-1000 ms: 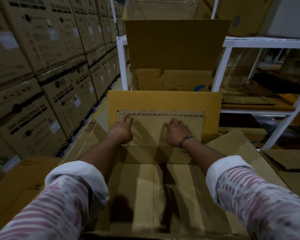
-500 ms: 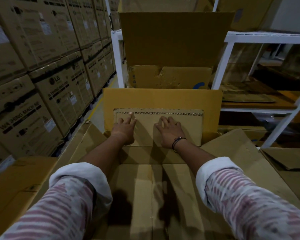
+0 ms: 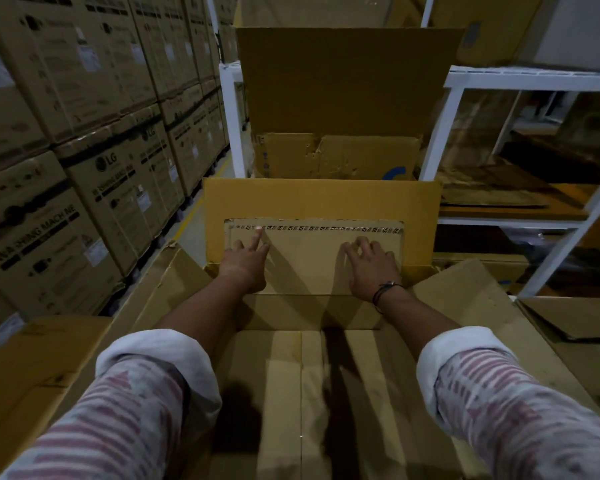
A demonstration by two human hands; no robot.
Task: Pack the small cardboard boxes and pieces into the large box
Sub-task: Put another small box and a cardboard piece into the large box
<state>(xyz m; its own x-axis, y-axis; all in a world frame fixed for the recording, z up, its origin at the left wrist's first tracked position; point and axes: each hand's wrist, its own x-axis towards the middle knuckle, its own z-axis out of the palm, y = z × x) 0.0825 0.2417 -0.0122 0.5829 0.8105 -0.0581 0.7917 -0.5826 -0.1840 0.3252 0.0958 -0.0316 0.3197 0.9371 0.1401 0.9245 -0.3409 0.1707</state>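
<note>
Hands pressed flat against a cardboard piece standing upright at the far wall of the large box. Left hand on the left part of the piece, forefinger stretched up to the printed tape strip along its top edge, other fingers loosely curled; nothing gripped. Right hand on the right part of the piece, fingers spread, palm down, open; a dark cord bracelet at that wrist. Behind the piece, the large box's far flap stands up, yellower in tone. Inside the large box, nearer the camera than the piece, flattened cardboard covers the floor of the box in lengthwise strips. Side flaps of the large box splay outward left and right. Both sleeves striped pink and white, cuffs rolled back. Beyond the large box, another open carton with torn inner flaps. Left of the large box, stacked washing-machine cartons. Right of it, a white metal shelf holding flat cardboard.
</note>
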